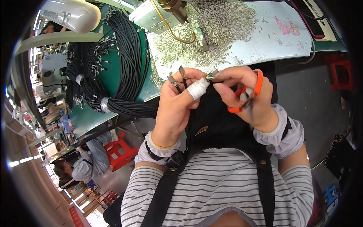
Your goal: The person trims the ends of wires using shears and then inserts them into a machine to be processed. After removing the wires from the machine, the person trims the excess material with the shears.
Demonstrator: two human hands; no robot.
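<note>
My left hand is closed, its thumb wrapped in white tape. Thumb and index finger pinch a small connector with a metal plug end and a bit of green. Two black cable ends with metal plugs stick up between its other fingers. Orange-handled cutters are tucked in the palm of my right hand; their metal part is blurred. The right thumb and index fingertips are close around the connector, meeting the left fingertips. Whether they touch it I cannot tell.
Beyond my hands, a heap of small metal pieces covers much of the white board, beneath a machine head. Bundled black cables lie on the green table at left. Red stools and a seated person are farther left.
</note>
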